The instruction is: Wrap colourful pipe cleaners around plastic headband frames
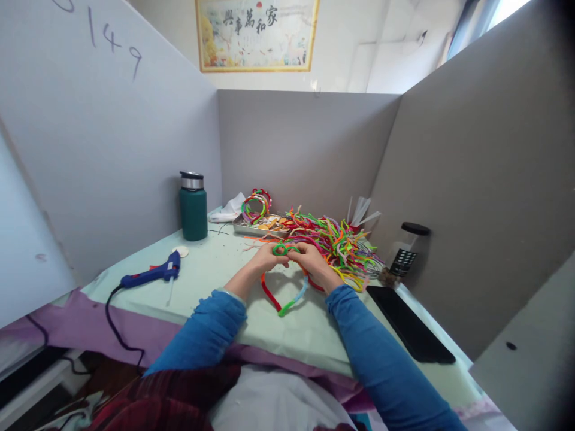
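Both my hands meet over the middle of the table, fingers closed on a pipe-cleaner headband. Its band hangs toward me in a pointed loop of red, orange, green and light blue. At its upper end a green pipe cleaner is bent into small loops. My left hand pinches the left side of these loops, and my right hand pinches the right side. Fingers hide part of the join. Just behind my right hand lies a big heap of coloured pipe cleaners.
A blue glue gun with a cord lies left. A green bottle stands behind it. Wound pipe-cleaner rings rest by a metal tray. On the right are a black slab and a jar. Grey partitions enclose the table.
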Tool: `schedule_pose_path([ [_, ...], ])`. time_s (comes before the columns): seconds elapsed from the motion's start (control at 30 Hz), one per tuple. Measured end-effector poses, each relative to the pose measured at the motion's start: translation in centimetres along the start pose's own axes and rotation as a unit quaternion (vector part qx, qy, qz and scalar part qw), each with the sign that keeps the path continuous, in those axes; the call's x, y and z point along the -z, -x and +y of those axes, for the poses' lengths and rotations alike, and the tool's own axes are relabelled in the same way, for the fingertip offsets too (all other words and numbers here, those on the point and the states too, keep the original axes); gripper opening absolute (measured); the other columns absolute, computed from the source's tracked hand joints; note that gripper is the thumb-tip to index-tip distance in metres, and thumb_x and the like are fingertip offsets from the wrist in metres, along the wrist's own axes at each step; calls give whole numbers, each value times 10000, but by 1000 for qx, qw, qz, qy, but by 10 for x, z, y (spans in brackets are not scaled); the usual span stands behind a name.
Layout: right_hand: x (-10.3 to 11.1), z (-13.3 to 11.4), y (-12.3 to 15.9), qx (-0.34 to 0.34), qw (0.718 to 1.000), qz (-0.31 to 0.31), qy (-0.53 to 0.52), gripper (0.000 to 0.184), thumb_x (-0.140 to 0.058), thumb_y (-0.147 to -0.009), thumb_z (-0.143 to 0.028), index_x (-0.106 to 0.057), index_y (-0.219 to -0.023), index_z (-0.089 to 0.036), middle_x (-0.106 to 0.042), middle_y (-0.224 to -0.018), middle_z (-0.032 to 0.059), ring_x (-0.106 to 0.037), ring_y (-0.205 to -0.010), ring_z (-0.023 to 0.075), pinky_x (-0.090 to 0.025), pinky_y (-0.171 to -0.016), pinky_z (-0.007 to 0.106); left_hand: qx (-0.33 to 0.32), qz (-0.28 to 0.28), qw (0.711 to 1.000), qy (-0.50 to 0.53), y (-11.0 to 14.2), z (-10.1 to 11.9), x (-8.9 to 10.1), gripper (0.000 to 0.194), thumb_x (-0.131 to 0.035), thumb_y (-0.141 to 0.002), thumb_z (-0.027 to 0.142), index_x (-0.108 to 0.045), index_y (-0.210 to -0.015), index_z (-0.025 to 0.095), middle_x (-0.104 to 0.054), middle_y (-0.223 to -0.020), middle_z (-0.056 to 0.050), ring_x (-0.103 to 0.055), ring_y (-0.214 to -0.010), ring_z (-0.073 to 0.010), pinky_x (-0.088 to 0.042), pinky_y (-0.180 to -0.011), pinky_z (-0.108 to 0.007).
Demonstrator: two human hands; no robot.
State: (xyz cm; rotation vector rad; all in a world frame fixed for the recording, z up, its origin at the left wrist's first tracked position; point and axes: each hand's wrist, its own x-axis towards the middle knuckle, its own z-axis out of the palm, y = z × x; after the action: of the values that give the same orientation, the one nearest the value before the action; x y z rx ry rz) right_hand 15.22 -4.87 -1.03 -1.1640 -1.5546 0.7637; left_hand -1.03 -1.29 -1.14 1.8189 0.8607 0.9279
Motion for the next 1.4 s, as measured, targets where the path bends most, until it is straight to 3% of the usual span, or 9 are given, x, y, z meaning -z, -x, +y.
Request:
schedule_pose_path([
  [0.13,1,-2,0,24,998,-21,59,134,-585,-729,-291,-633,-744,-167,-607,-686,10,-496,-608,132,-357,-533,231,0,16,1000,-10,1,4,-2,123,-660,-599,226,-678,-663,122,-649,-631,-25,-394,-476,-66,-239,-450,-210],
  [0.3,-8,-8,-2,-5,985,61,160,97,-561,-728,-242,-620,-718,-165,-619,-692,24,-514,-630,149,-340,-552,238,9,43,999,13,2,8,-4,117,-663,-577,193,-675,-668,120,-647,-608,-22,-480,-514,-84,-299,-475,-195],
  [0.47,-17,-14,-2,-18,947,126,296,87,-533,-746,-202,-607,-762,-159,-639,-763,53,-538,-694,160,-353,-614,246,3,60,998,21,-1,6,-6,168,-657,-562,167,-672,-722,115,-645,-597,-13,-509,-518,-82,-334,-482,-180],
  [0.67,-5,-10,3,-27,990,11,141,126,-518,-765,-263,-597,-757,-165,-550,-631,-15,-465,-544,109,-328,-501,215,30,-3,999,13,-1,3,-1,239,-670,-608,271,-679,-794,120,-676,-714,-34,-421,-444,-47,-290,-406,-183],
  [0.8,3,-12,6,-16,997,-29,75,135,-547,-743,-287,-592,-770,-163,-507,-604,-36,-425,-506,89,-312,-462,206,10,-25,998,48,-1,4,2,293,-673,-640,324,-674,-850,121,-673,-732,-33,-401,-425,-35,-329,-417,-189],
  [1.0,2,-10,4,-27,996,-19,85,155,-576,-695,-259,-581,-820,-167,-532,-651,-32,-459,-540,95,-331,-479,205,17,-6,998,60,-1,3,1,263,-684,-633,336,-631,-781,125,-643,-679,-7,-363,-393,-32,-321,-384,-193],
  [1.17,-3,-5,0,13,990,18,142,114,-543,-701,-239,-586,-773,-162,-581,-681,-16,-478,-592,108,-341,-534,212,25,-4,999,20,-2,2,0,257,-644,-651,298,-651,-840,124,-663,-712,-11,-372,-402,-36,-295,-381,-188],
  [1.3,-7,-2,-2,19,970,59,235,92,-529,-692,-211,-596,-728,-160,-603,-698,2,-496,-629,123,-334,-560,218,17,13,999,-24,-2,1,-3,248,-617,-661,258,-666,-862,121,-672,-723,-19,-407,-437,-49,-302,-415,-187],
  [1.4,-12,-1,-5,16,948,92,303,86,-545,-681,-210,-612,-691,-157,-628,-745,39,-527,-681,148,-348,-590,231,6,66,995,-78,-5,-1,-8,187,-632,-642,213,-671,-801,122,-666,-694,-23,-490,-529,-83,-346,-483,-193],
])
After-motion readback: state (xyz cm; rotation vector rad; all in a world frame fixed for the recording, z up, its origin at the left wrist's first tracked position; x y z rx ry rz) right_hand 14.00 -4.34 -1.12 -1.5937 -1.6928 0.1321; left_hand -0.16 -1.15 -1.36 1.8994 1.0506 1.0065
